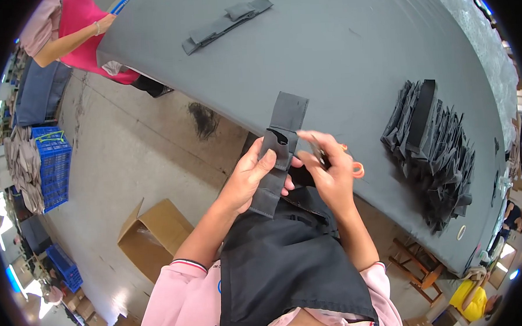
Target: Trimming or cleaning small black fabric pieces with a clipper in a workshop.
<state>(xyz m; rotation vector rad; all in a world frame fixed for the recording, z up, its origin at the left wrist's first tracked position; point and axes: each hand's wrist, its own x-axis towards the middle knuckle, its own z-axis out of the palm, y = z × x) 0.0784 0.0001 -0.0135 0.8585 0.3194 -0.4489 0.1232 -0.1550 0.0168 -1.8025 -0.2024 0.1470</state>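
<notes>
thread-trimming seems to be happening on the dark grey pocketed fabric strip (283,154), the next move probably calling for bringing the orange-handled scissors (358,170) to its edge; the left hand (249,178) is pinching it between thumb and fingers beside the grey-covered table (350,71), and the right hand (336,171) is gripping those scissors, fingers bending narrowly round them

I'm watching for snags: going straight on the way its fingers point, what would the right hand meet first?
Probably the dark grey fabric strip held in the left hand, just left of the right hand; blur and unclear depth hide whether they already touch.
</notes>
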